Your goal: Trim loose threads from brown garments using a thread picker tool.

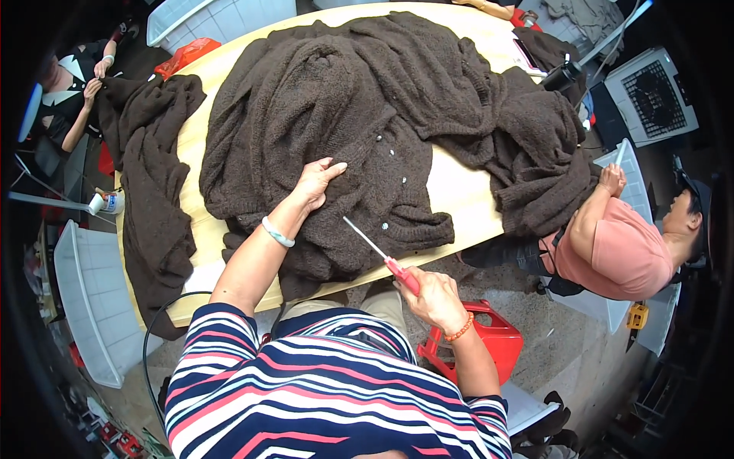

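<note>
A dark brown knit cardigan (359, 183) lies bunched over the table, with several small pale buttons down one edge. My left hand (317, 182) is closed on its knit near the middle, thumb and forefinger toward the button edge. My right hand (433, 297), low and to the right, grips the red handle of a thin metal-shafted tool (386, 258). The shaft points up and left over the cardigan; its tip is too small to make out.
The pale wooden table (459, 183) holds more brown knitwear (153, 191) on the left and a heap (547, 153) on the right. A red stool (489, 348) stands by my right arm. Co-workers (619, 245) work at both sides. White bins (92, 298) surround the table.
</note>
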A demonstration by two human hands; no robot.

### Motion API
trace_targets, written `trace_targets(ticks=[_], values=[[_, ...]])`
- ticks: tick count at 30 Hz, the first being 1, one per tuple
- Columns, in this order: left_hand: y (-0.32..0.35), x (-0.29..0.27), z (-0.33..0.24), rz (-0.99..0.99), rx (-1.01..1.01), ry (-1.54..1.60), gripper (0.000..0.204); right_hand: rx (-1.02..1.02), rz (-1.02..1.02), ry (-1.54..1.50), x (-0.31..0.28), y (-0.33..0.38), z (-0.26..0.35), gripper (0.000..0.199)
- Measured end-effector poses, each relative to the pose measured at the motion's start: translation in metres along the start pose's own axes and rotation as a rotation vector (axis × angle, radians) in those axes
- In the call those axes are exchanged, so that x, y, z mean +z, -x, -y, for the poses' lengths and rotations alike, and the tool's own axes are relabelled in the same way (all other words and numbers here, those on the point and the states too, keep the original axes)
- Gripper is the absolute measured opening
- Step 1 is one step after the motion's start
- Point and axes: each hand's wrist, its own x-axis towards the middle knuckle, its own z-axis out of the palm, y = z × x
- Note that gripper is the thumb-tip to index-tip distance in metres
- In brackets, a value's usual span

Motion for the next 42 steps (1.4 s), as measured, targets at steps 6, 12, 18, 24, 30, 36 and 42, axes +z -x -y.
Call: trace_targets(ticks=[6, 12, 18, 24, 30, 36, 42], values=[[-0.001, -0.008, 0.003, 0.061, 0.093, -0.548, 0.021, 0.005, -0.098, 0.036, -0.033, -0.022, -0.037, 0.013], [0.003, 0.108, -0.017, -0.211, 0.601, -1.968, 0.046, -0.152, -0.225, -0.072, -0.054, -0.044, -0.086, 0.014], [-0.034, 0.077, 0.003, -0.179, 0.512, -1.478, 0.015, -0.086, -0.088, -0.032, -0.074, -0.064, -0.12, 0.014], [-0.028, 0.057, 0.002, -0.162, -0.048, -0.277, 0.009, -0.168, 0.039, -0.017, -0.078, -0.083, -0.115, 0.015], [-0.031, 0.042, 0.014, -0.033, -0.064, -0.169, 0.015, -0.209, 0.055, 0.063, -0.072, -0.108, -0.103, 0.018], [-0.036, 0.039, 0.009, -0.039, -0.207, -0.086, 0.014, -0.099, 0.062, 0.088, -0.069, -0.11, -0.1, 0.019], [-0.044, 0.035, 0.023, -0.038, -0.054, -0.463, 0.019, 0.0, 0.058, -0.023, -0.074, -0.113, -0.097, 0.018]])
